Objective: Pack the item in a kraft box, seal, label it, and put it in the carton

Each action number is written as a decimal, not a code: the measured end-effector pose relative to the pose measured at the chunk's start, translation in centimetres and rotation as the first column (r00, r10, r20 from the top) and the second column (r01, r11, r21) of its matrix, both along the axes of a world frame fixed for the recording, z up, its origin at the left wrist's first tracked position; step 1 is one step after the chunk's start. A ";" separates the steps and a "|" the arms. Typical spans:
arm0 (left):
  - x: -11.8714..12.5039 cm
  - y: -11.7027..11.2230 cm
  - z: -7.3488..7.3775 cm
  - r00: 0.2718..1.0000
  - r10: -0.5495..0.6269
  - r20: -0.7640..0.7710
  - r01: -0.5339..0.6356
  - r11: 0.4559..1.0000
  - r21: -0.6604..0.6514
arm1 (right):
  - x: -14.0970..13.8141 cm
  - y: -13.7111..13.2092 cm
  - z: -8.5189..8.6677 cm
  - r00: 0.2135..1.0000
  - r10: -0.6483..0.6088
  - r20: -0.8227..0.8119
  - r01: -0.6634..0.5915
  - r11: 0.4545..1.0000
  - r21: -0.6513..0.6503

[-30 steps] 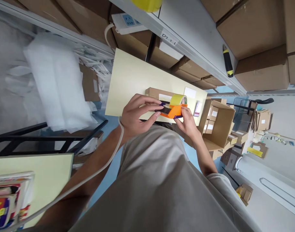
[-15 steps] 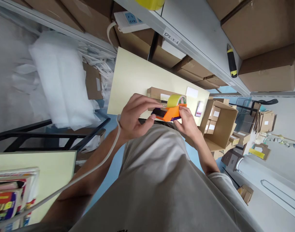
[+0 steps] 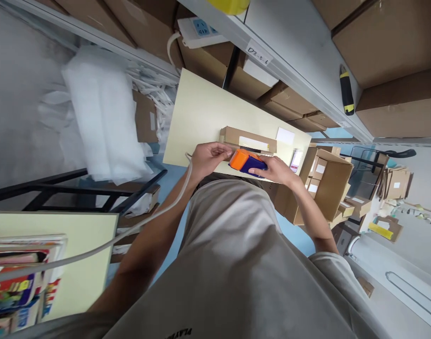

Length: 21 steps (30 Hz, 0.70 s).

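My right hand (image 3: 276,169) is closed around an orange and purple tape dispenser (image 3: 249,162), now turned so that its purple side faces me and the tape roll is out of sight. Just left of the dispenser, my left hand (image 3: 211,157) has its fingers pressed together; whatever they pinch, if anything, is too small to see. Behind both hands a long narrow cardboard box (image 3: 233,135) with a white label lies on the pale yellow table (image 3: 197,103). The dispenser sits close against the box's near side, and I cannot tell whether they touch.
A phone (image 3: 296,161) and a white paper (image 3: 285,135) lie right of the box. An open carton (image 3: 333,181) stands beyond the table's right end. Above is a shelf with a black and yellow cutter (image 3: 347,92). A white cable (image 3: 148,219) runs across my left forearm.
The dispenser has been tipped over and lowered toward the box, hiding its yellow tape roll. My left hand has gone from spread fingers to fingers pressed together.
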<state>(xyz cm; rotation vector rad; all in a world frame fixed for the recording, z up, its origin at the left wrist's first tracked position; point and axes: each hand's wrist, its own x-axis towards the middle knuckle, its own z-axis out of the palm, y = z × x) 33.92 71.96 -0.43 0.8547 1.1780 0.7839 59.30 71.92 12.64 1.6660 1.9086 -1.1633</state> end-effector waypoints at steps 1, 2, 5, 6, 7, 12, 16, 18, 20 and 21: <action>-0.3 0.1 -0.2 0.999 0.032 -0.015 -0.033 0.999 -0.010 | 0.6 0.6 0.4 1.000 0.018 -0.008 -0.018 1.000 -0.024; -0.6 0.3 -0.5 0.996 0.076 -0.042 -0.077 0.997 -0.016 | 1.2 1.3 0.9 1.000 0.023 -0.005 -0.023 0.999 -0.047; -1.7 1.3 -1.4 0.973 0.199 -0.115 -0.205 0.978 -0.040 | 3.4 3.5 2.1 0.999 -0.037 -0.011 0.035 0.985 -0.172; -1.9 1.7 -1.8 0.969 0.214 -0.120 -0.222 0.973 -0.057 | 4.0 4.2 2.2 0.997 -0.064 -0.029 0.056 0.973 -0.223; -2.0 1.9 -2.2 0.969 0.218 -0.117 -0.227 0.971 -0.074 | 4.6 5.0 2.1 0.995 -0.084 -0.048 0.068 0.962 -0.265; -1.2 2.3 -4.3 0.962 0.247 -0.118 -0.260 0.959 -0.112 | 5.3 7.8 -1.3 0.997 -0.051 -0.057 0.030 0.946 -0.323; -1.0 1.8 -5.5 0.952 0.275 -0.133 -0.292 0.947 -0.133 | 5.1 8.5 -4.0 0.997 -0.027 -0.076 0.000 0.942 -0.334; -1.0 1.4 -6.0 0.950 0.282 -0.137 -0.301 0.943 -0.144 | 5.1 8.5 -4.5 0.997 -0.033 -0.076 0.004 0.938 -0.348; -1.1 1.2 -6.6 0.947 0.289 -0.141 -0.310 0.937 -0.160 | 5.1 8.5 -4.7 0.997 -0.036 -0.067 0.009 0.934 -0.358; -1.0 1.2 -6.9 0.946 0.292 -0.142 -0.314 0.935 -0.167 | 5.1 8.5 -4.8 0.997 -0.036 -0.063 0.011 0.933 -0.359</action>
